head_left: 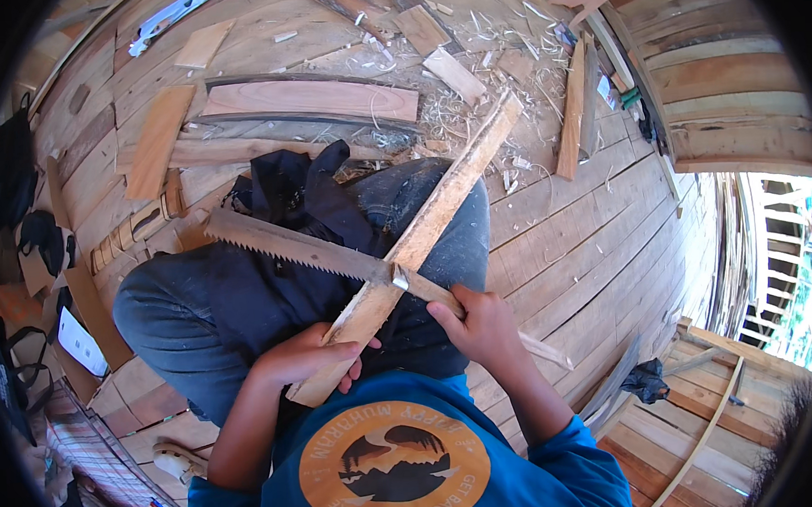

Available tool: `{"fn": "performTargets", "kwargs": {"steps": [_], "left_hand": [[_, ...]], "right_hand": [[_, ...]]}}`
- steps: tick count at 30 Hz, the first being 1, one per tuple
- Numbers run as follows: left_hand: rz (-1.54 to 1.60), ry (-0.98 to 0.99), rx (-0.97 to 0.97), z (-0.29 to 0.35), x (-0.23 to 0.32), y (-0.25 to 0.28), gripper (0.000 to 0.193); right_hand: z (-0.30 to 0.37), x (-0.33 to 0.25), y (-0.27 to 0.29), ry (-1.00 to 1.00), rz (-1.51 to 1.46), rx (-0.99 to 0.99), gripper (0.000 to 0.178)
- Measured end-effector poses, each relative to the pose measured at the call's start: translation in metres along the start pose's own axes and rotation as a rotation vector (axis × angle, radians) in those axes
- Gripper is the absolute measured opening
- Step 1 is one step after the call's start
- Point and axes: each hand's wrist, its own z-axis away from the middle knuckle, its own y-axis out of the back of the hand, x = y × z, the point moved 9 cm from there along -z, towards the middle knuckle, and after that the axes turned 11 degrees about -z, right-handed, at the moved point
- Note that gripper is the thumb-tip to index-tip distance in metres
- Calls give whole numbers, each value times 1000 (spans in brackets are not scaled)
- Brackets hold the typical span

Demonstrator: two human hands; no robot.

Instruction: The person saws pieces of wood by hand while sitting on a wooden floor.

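Observation:
My left hand is wrapped round the near end of a long, rough-edged wooden plank, which slants up and right across my lap. My right hand grips the wooden handle of a handsaw. The saw crosses the plank at about its middle, where blade and handle meet. Its toothed blade points to the far left, teeth toward me. A dark cloth lies over my legs beneath the blade. A pale stick end shows beyond my right hand; whether it belongs to the handle I cannot tell.
Curled wood shavings litter the plank floor ahead. A curved board, a flat board and several offcuts lie about. At the right stand a wooden panel and a slatted platform. Bags sit at the left.

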Motion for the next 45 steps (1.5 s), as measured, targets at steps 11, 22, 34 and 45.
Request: {"fn": "performTargets", "kwargs": {"steps": [11,22,34,45], "left_hand": [[-260,20,256,1,-1,6,22],[-306,104,281,5,-2,8,33],[-255,-68,196,28,2,23,56],[-7,-88,186,61,14,34,56]], "right_hand": [[-15,7,41,84,443,2,61],[-24,57,100,-145,264,188,54],[-17,15,5,3,-173,110,44],[-19,27,0,14,-264,98,44]]}}
